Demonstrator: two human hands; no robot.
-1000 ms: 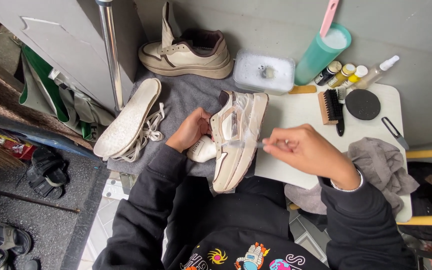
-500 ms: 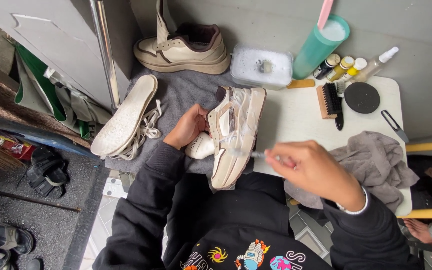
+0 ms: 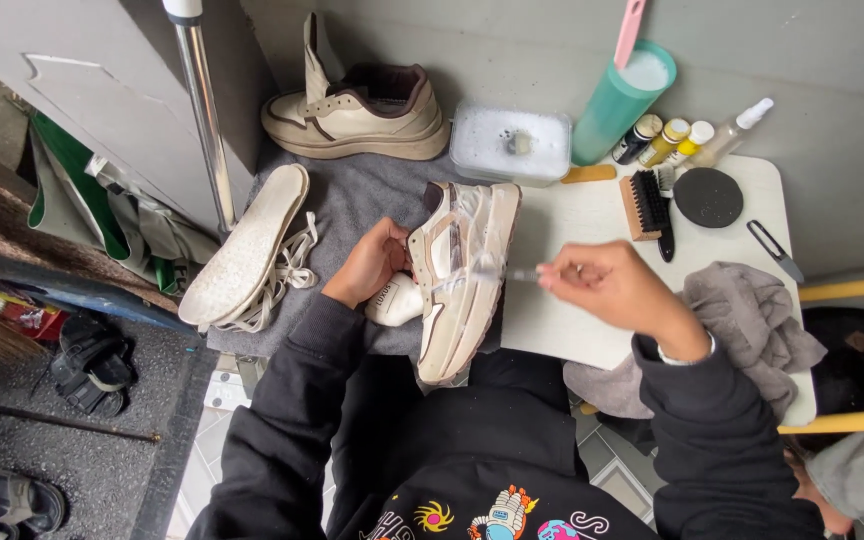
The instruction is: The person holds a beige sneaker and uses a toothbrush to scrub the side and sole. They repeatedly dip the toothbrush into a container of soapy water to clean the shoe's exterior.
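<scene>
while the sneaker (image 3: 462,275) is gripped by the left hand (image 3: 372,262) and a small brush (image 3: 512,272) is pinched in the right hand (image 3: 607,287), the upper could be scuffed by hard strokes.

A small shoe-cleaning workshop: brushes (image 3: 647,207), polish bottles (image 3: 664,142), a loose insole (image 3: 245,245) and spare shoes (image 3: 357,115).
</scene>
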